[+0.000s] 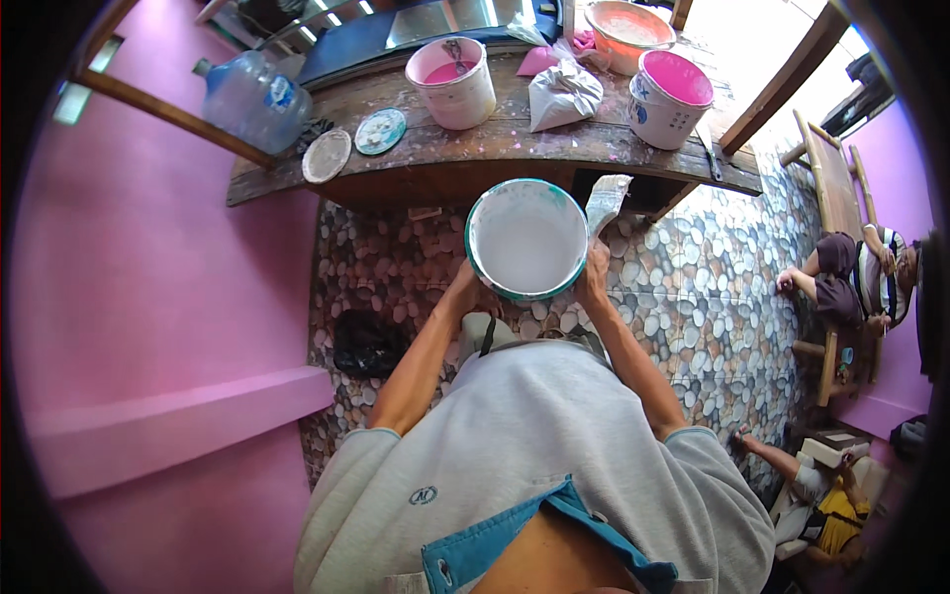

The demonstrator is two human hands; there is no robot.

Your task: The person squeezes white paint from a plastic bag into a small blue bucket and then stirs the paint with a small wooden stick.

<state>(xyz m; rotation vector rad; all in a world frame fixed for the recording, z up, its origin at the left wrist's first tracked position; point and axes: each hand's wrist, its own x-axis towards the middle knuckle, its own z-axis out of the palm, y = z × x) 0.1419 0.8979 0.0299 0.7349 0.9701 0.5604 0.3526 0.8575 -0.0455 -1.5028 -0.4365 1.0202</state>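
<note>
One paint bucket (487,223) is gripped between left hand (466,283) and right hand (596,265). The right also clutches a paintbrush (607,203).

forearms (423,361) forward, fingers (598,259) apparently curled

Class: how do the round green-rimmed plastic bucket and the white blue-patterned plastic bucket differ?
The green-rimmed bucket is held up; the blue-patterned bucket stands on the wooden table. The green-rimmed bucket looks whitish inside, the blue-patterned bucket pink. Both are open-topped.
</note>
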